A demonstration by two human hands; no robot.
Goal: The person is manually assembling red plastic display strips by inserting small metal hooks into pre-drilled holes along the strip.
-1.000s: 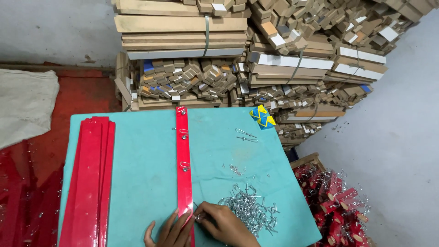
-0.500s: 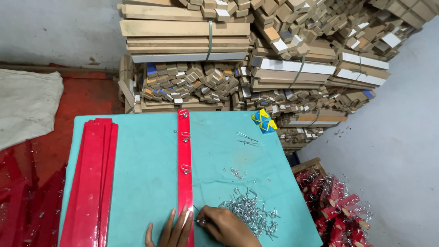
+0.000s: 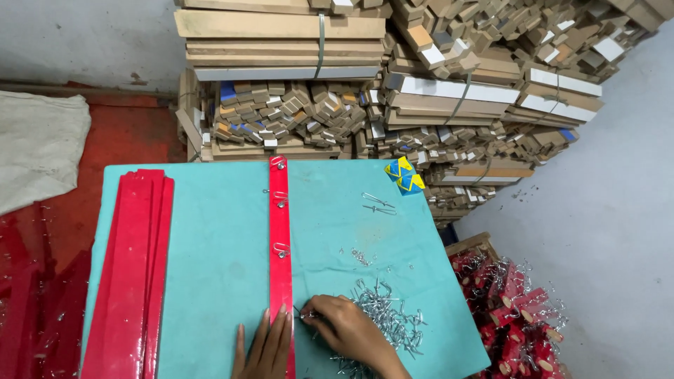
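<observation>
A long red strip (image 3: 279, 231) lies lengthwise down the middle of the teal table (image 3: 210, 231), with three metal clips fixed along it. My left hand (image 3: 265, 347) lies flat on the strip's near end, fingers spread. My right hand (image 3: 347, 330) is beside it, fingertips pinched on a small metal clip (image 3: 304, 315) at the strip's right edge. A heap of loose metal clips (image 3: 393, 319) lies just right of that hand.
A stack of red strips (image 3: 133, 274) lies along the table's left side. A few stray clips (image 3: 378, 203) and a blue-yellow packet (image 3: 404, 175) sit near the far right corner. Bundled cardboard pieces (image 3: 393, 91) are piled behind. A crate of finished red pieces (image 3: 516, 309) stands at the right.
Both hands stay at the strip's near end; the right hand has shifted slightly at the strip's edge. The view has tilted a little.
</observation>
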